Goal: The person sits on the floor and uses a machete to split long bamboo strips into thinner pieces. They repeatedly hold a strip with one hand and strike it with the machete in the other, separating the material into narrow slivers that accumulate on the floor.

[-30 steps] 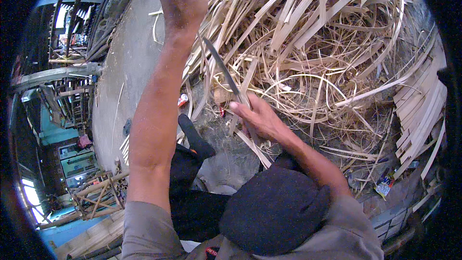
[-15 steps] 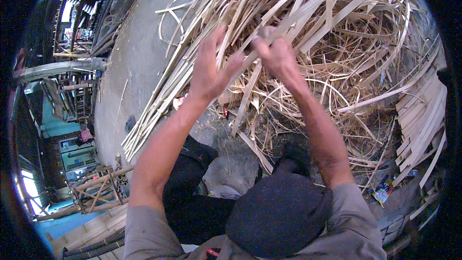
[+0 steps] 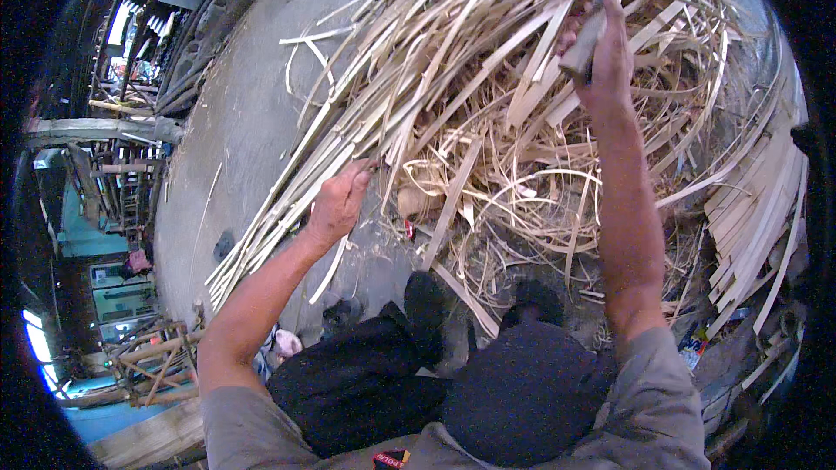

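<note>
My right hand (image 3: 612,61) is wrapped round the pale handle of a knife (image 3: 583,50), whose dark blade points away at the far edge of the pile. Beneath it lies a heap of loose bamboo shavings (image 3: 531,178). My left hand (image 3: 338,202) is closed, thumb pressed on the fingers, at the near left beside a bundle of long bamboo strips (image 3: 305,152). Whatever it pinches, if anything, is too small or hidden to make out.
Flat, wide bamboo slats (image 3: 753,218) are stacked at the right. Grey concrete floor (image 3: 231,126) stretches to the left, toward a bamboo rack (image 3: 161,361). My dark-trousered legs (image 3: 357,383) are folded close to the shavings. A small colourful wrapper (image 3: 693,348) lies at the lower right.
My hands have moved apart from the middle of the strips. The left came nearer and leftward; the right, with the knife, went farther away and rightward. The wide strip between them is let go.
</note>
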Motion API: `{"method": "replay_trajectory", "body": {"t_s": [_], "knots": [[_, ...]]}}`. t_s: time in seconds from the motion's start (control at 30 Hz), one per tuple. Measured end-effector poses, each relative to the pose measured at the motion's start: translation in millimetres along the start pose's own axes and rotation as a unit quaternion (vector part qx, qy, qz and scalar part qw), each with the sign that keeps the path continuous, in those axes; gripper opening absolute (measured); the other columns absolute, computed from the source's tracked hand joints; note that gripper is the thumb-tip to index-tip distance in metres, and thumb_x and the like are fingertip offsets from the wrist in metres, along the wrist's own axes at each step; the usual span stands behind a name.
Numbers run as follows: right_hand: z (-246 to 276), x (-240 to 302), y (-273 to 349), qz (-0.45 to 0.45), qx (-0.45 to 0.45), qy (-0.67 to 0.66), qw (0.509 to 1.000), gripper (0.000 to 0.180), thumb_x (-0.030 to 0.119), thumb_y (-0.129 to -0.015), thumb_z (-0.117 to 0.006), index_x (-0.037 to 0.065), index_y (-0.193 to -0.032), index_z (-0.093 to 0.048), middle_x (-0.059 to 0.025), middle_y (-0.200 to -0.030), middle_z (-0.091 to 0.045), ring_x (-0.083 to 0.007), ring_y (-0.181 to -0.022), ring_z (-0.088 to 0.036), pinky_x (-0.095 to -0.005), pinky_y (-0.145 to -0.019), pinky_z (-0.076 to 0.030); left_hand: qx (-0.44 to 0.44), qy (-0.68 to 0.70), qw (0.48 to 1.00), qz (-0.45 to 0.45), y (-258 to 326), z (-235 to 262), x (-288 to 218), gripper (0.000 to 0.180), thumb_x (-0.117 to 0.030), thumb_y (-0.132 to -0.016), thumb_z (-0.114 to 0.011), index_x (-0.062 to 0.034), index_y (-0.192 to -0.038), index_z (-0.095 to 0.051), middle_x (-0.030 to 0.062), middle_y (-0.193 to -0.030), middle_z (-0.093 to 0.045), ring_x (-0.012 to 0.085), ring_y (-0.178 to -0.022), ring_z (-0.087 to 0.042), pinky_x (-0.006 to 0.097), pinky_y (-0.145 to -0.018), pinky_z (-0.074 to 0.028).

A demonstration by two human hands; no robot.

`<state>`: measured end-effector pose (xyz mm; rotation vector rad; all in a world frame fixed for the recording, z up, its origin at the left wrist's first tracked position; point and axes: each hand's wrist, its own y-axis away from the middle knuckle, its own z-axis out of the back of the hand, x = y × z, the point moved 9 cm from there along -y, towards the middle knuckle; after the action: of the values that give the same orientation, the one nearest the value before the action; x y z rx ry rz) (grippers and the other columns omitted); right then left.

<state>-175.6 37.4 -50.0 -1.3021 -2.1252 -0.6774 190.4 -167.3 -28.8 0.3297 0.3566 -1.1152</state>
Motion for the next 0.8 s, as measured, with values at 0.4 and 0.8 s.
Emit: {"method": "replay_trajectory", "body": {"t_s": [0.4,0.8], "knots": [[18.2,-7.7,117.5,0.2,0.075,0.72,0.66,0.03,0.025,-0.079,-0.072,0.004,-0.093,-0.055,-0.0194,-0.079,-0.067,-0.0387,-0.076,-0.068,-0.0477,-0.064,-0.053,0.189,0.334,0.921,0.063,-97.0,-115.0,-104.3,0.04,-0.041,-0.103,-0.045,-0.0081,-0.084,-0.056,-0.0006,-0.059,-0.047,0.0097,-0.046,-0.04,0.03,-0.041,-0.033],[10.6,-55.5,119.4,0.07,0.154,0.838,0.518,0.024,0.025,-0.075,-0.068,0.004,-0.086,-0.063,-0.0215,-0.077,-0.068,-0.0411,-0.075,-0.069,-0.0504,-0.068,-0.055,0.114,0.252,0.961,-0.014,-130.6,-156.4,-108.4,0.034,-0.029,-0.096,-0.053,0.0018,-0.085,-0.063,0.0084,-0.067,-0.059,0.0195,-0.064,-0.057,0.039,-0.061,-0.046]]}}
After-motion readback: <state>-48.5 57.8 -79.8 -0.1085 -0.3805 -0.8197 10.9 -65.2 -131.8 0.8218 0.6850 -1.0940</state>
